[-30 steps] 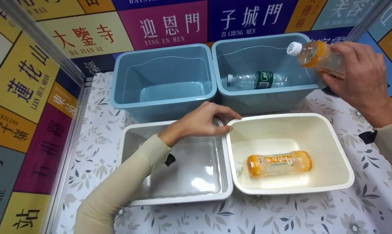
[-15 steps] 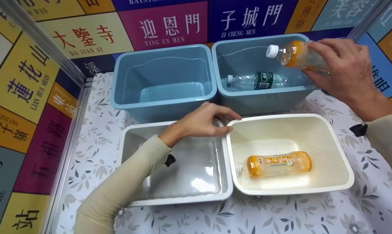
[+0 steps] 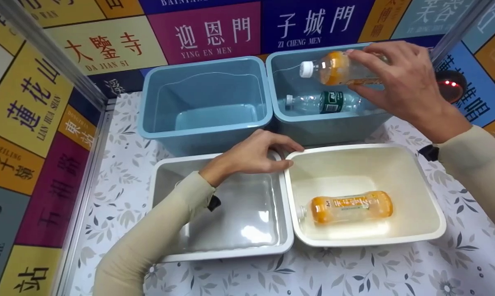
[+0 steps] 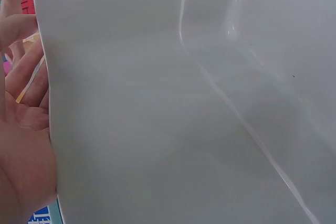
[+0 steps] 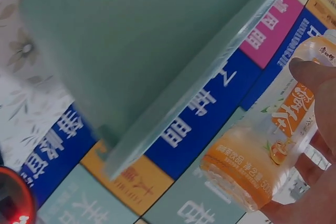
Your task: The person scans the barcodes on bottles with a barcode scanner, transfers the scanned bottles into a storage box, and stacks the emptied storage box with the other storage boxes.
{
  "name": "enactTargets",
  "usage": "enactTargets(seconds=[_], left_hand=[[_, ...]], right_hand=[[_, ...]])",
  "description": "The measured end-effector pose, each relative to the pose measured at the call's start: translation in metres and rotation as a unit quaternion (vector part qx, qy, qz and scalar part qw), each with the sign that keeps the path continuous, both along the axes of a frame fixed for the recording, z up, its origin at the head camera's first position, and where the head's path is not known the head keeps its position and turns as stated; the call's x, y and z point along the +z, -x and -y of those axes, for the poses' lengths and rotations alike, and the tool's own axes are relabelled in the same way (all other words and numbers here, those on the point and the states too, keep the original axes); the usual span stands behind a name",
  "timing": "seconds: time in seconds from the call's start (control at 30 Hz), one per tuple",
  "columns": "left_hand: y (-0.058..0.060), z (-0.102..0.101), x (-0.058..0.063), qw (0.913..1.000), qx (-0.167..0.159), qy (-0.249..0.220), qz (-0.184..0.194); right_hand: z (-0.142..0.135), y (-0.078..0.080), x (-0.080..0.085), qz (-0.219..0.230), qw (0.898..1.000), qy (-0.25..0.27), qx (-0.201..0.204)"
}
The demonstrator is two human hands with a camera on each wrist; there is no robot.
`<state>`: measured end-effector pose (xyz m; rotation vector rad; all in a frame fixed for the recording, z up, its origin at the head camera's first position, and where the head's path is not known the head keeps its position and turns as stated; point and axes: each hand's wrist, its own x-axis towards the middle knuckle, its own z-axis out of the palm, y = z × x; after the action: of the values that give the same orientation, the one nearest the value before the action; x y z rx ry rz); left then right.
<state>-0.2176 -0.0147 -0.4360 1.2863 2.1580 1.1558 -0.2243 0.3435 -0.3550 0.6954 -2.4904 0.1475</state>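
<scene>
My right hand (image 3: 407, 82) grips a clear plastic drink bottle with an orange label (image 3: 335, 68), thumb on one side and fingers on the other. The bottle lies almost level over the right blue bin (image 3: 333, 127), its white cap pointing left. In the right wrist view the label of the drink bottle (image 5: 262, 140) shows beside the bin's wall. Inside that bin lies a clear water bottle with a green label (image 3: 331, 102). My left hand (image 3: 251, 154) rests where the grey-white bin (image 3: 231, 222) meets the cream bin (image 3: 366, 241), loose fingers touching the cream rim's corner.
Another orange-labelled bottle (image 3: 352, 207) lies in the cream bin. The left blue bin (image 3: 214, 92) stands beside the right one. Printed panels (image 3: 214, 33) enclose the back and sides. A dark device with red lights (image 3: 450, 88) sits behind my right wrist. A floral cloth (image 3: 354, 271) covers the table.
My right hand has carried the drink bottle leftward, from the right blue bin's right edge to over its opening. The left hand has stayed in place.
</scene>
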Motion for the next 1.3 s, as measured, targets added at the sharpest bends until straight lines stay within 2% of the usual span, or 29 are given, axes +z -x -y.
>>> enactTargets(seconds=[0.3,0.63,1.0,1.3], left_hand=[[0.000,-0.001,0.000,0.9999,-0.001,0.004,0.010],[0.000,0.000,-0.001,1.0000,-0.001,0.005,0.005],[0.000,-0.001,-0.001,1.0000,-0.006,0.001,0.002],[0.001,0.000,-0.001,1.0000,-0.007,-0.003,0.000]], right_hand=[[0.027,0.007,0.006,0.017,1.000,0.008,0.005],[0.043,0.013,0.007,0.034,0.999,-0.008,-0.003],[0.056,0.023,0.004,0.040,0.999,-0.018,0.005],[0.071,0.030,0.009,0.049,0.998,-0.028,0.016]])
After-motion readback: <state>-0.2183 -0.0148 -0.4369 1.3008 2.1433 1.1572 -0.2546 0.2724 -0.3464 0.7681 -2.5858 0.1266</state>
